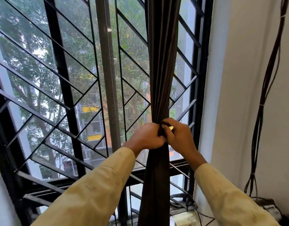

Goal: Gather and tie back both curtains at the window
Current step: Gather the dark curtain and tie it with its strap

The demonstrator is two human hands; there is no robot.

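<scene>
- Left hand point(148, 136) is curled round the gathered curtain point(161, 70) at its narrowest part. My right hand point(179, 136) meets it from the other side, fingertips pinching a dark strip point(162, 127) at the front of the bunch. I take the strip for the tie, but it is too small to be sure.
- I judge the curtain soft, limp and light, with a slight sheen, so folds could slide out of a loose grip. The pinched waist is the place to hold it.
- It hangs at the right side of the window. I see no second curtain.
- The grille point(59, 82) runs just behind the cloth and the window frame point(204, 79) stands near on the right, so knuckles have little room there. Towards me and leftward it is open.
- Cables point(264, 88) hang on the wall point(235, 70), well apart.
</scene>
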